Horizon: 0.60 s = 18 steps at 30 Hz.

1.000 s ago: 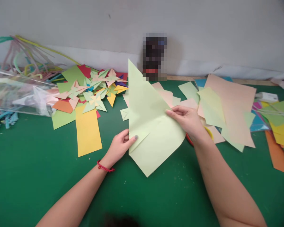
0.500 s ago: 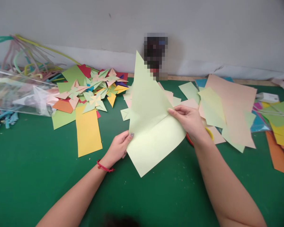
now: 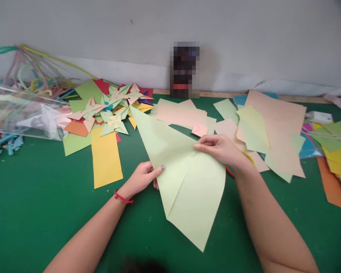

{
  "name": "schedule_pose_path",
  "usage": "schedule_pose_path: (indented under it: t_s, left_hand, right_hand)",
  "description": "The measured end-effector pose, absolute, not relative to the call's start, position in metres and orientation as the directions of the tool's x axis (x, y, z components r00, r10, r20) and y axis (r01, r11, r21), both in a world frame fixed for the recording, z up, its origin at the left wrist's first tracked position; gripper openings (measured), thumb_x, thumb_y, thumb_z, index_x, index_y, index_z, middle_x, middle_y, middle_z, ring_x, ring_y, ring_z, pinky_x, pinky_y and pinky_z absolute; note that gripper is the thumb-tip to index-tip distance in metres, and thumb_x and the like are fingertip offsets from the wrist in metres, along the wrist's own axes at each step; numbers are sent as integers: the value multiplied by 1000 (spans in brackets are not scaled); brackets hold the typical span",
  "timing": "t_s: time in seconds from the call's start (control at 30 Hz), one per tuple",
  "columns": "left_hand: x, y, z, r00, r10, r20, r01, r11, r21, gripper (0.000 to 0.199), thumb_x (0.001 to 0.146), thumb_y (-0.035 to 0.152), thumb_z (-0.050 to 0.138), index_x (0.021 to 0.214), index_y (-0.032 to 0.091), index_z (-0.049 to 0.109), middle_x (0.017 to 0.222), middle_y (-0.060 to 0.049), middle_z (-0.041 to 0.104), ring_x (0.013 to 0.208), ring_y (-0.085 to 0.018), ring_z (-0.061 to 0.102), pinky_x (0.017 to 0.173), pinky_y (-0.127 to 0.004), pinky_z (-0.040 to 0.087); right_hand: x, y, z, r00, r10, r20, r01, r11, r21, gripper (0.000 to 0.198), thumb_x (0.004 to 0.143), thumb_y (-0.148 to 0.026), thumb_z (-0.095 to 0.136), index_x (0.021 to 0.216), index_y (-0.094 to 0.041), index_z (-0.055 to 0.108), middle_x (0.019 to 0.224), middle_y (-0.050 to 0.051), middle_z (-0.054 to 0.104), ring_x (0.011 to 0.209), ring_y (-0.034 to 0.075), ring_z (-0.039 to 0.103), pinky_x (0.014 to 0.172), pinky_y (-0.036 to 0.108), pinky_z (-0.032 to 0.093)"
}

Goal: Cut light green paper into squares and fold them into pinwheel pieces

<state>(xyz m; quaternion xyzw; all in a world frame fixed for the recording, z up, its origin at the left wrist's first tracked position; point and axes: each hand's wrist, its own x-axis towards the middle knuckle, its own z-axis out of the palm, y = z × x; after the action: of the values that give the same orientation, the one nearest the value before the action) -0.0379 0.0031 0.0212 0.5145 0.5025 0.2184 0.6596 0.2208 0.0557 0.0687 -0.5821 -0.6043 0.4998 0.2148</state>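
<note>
Fingers of both hands clamped on green sheet: left hand pinches left edge, thumb on top; right hand pinches upper right edge. Sheet is over the table, partly folded, right side bowing. Can't tell if lower corner touches down. Likely risks: uneven grip lets layers slip, giving a crooked crease; pulling too hard could tear the edge; swinging the top corner could knock folded stars.

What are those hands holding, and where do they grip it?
A pale green sheet: the left hand pinches its left edge, the right hand its upper right edge.
</note>
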Motion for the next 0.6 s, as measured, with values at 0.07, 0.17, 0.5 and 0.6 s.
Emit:
schedule_pose_path:
  t_s: [0.07,0.17,0.5,0.6]
  left_hand:
    - [-40,3,22,436,776,-455,253,379,890,33,82,43,53,66,14,56,52,-2,61,45,-13,58,47,-23,47]
    - [-41,1,23,457,751,-477,270,393,879,30,80,42,55,71,14,59,53,-2,62,44,-12,57,46,-22,45]
    - [-39,0,26,407,791,-457,350,328,878,42,80,48,52,53,17,50,27,7,39,27,-6,34,43,-20,38]
    - [-37,0,24,348,810,-472,314,374,873,46,81,49,51,49,15,52,31,2,48,31,-8,42,43,-20,39]
  right_hand:
    - [221,55,68,-285,896,-342,488,-171,-856,32,70,-51,61,73,-20,66,64,0,64,54,12,55,46,22,40]
    - [221,54,69,-359,856,-372,496,-162,-853,30,71,-50,60,75,-20,66,66,0,65,56,13,56,47,23,41]
    - [268,41,72,-24,988,-152,826,-66,-559,25,81,-44,49,83,-24,64,92,4,65,82,20,59,69,32,44]
    - [287,27,57,81,978,-192,938,-140,-318,17,75,-35,53,83,-22,60,91,7,62,71,21,58,57,32,41]
